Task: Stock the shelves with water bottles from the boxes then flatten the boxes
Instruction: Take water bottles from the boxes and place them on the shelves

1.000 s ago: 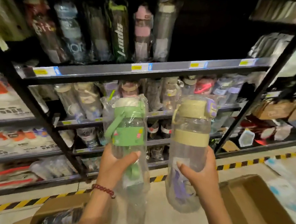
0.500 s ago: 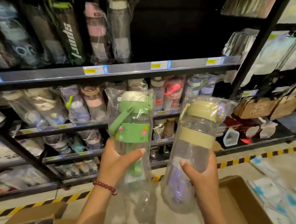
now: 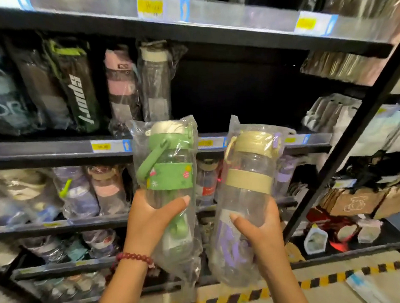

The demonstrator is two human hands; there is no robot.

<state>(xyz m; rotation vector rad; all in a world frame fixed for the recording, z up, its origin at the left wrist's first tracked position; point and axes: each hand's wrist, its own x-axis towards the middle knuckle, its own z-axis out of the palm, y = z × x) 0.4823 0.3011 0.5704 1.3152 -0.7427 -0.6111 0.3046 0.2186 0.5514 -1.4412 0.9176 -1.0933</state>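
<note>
Two hands, left hand (image 3: 149, 221) grip wrapped round green bottle (image 3: 169, 173), right hand (image 3: 257, 232) round beige bottle (image 3: 249, 177)

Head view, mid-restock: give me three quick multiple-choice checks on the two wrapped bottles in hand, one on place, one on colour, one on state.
1. Where is the empty gap on the black metal shelf?
A. Right of the upright wrapped bottles, behind the raised ones
B. On the lowest tier
C. Left end of the top tier

2. What colour is the lid of the clear plastic bottle that the right hand holds?
A. Pink
B. Beige
C. Black

3. How is the green-banded clear bottle in the left hand?
A. Unwrapped
B. Lying on the shelf
C. Sealed in a clear bag, held upright

Key: 1 A, dark bare space there; 2 B, beige cap and band; 3 C, the bag covers it.
</note>
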